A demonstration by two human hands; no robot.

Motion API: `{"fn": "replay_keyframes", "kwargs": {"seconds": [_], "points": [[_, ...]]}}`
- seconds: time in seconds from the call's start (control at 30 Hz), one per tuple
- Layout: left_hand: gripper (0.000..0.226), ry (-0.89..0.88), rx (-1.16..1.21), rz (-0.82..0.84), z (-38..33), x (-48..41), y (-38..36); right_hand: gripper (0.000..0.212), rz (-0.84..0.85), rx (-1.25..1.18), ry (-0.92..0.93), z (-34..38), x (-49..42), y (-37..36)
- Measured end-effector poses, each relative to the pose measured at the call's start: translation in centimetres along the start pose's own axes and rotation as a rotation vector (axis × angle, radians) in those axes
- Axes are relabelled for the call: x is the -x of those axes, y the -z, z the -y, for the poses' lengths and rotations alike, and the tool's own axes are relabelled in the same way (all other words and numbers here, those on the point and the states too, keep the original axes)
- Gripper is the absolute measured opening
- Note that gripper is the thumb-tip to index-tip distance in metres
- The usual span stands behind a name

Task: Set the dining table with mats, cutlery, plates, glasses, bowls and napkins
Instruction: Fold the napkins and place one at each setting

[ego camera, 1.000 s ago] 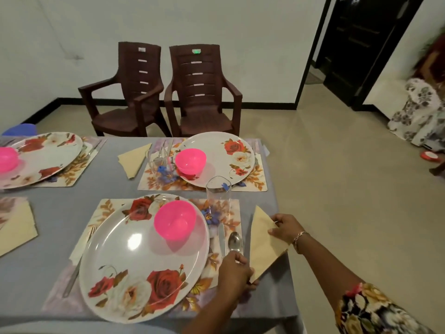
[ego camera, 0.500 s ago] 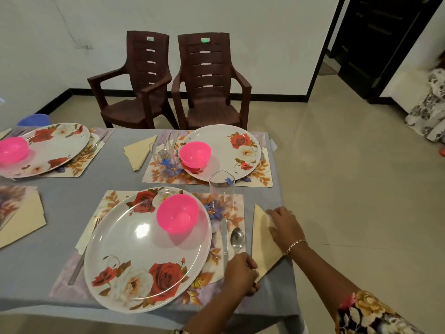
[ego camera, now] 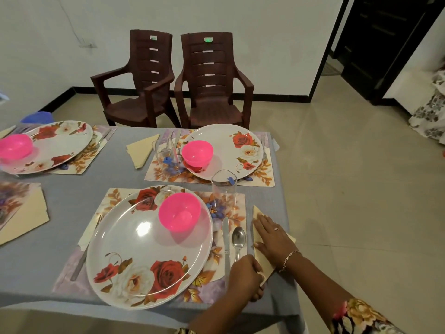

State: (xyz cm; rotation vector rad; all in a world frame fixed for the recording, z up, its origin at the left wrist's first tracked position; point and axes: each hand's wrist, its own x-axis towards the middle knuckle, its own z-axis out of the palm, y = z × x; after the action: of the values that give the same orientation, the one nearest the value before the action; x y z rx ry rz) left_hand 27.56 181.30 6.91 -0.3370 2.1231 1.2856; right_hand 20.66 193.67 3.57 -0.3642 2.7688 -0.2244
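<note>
Head view: at lower right of the frame, a person's right hand [ego camera: 272,239] lies flat, fingers straight, on a cream napkin [ego camera: 264,262] on the grey table [ego camera: 272,196], just right of the floral mat [ego camera: 237,203], spoon [ego camera: 238,237] and knife [ego camera: 225,239]. The left hand [ego camera: 243,277], fingers curled, pinches the napkin's near corner.

- plates [ego camera: 144,249] [ego camera: 231,150] [ego camera: 60,143]: three, floral
- bowls [ego camera: 179,210] [ego camera: 197,153] [ego camera: 15,145]: three, pink, one on each plate
- glasses [ego camera: 224,191] [ego camera: 166,153]: two
- mats [ego camera: 236,203] [ego camera: 265,174] [ego camera: 84,160] [ego camera: 14,196]: four, one cut off by the left edge
- napkins [ego camera: 263,262] [ego camera: 140,150] [ego camera: 26,218]: three in plain view
- chairs [ego camera: 139,92] [ego camera: 212,92]: two
- cutlery at the near plate: one knife [ego camera: 225,239], one spoon [ego camera: 238,237], one fork [ego camera: 83,259]
</note>
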Motion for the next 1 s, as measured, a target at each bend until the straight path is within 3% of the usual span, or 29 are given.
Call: {"fn": "replay_keyframes", "kwargs": {"seconds": [0.13,0.23,0.33,0.43,0.5,0.57,0.67,0.77,0.83,0.9,1.0], "points": [[0.020,-0.001,0.030,-0.011,0.3,-0.1,-0.1,0.066,-0.006,0.024,-0.053,0.0,0.2,-0.6],[0.027,0.011,0.009,-0.016,0.6,-0.3,-0.4,0.098,0.019,0.040,-0.018,0.1,0.1,-0.7],[0.015,0.012,0.026,-0.006,0.6,0.0,-0.5,0.103,0.035,0.015,-0.004,0.0,0.0,-0.5],[0.009,-0.120,0.021,-0.062,0.5,0.8,0.6,0.082,-0.003,-0.054,-0.017,-0.1,0.2,-0.2],[0.008,-0.245,0.050,-0.157,0.5,1.6,2.1,0.047,-0.245,-0.108,0.003,0.2,0.5,-0.1],[0.009,-0.377,0.072,-0.316,1.0,2.2,4.1,0.032,-0.506,-0.173,0.001,1.1,1.1,-0.3],[0.013,-0.468,0.076,-0.710,2.7,2.7,8.3,0.029,-0.640,-0.297,-0.012,3.8,2.6,-0.8],[0.010,-0.398,0.110,-1.138,5.5,2.7,13.9,0.031,-0.539,-0.478,-0.100,6.6,3.3,-2.1],[0.023,-0.257,0.137,-1.278,8.3,2.3,18.0,0.032,-0.418,-0.597,-0.242,7.8,3.7,-2.8],[0.039,-0.072,0.121,-1.243,11.6,1.6,21.7,0.027,-0.379,-0.689,-0.374,8.3,3.5,-2.7],[0.054,0.123,-0.013,-1.047,15.7,0.7,25.3,0.019,-0.360,-0.688,-0.451,8.6,2.9,-2.1]]}}
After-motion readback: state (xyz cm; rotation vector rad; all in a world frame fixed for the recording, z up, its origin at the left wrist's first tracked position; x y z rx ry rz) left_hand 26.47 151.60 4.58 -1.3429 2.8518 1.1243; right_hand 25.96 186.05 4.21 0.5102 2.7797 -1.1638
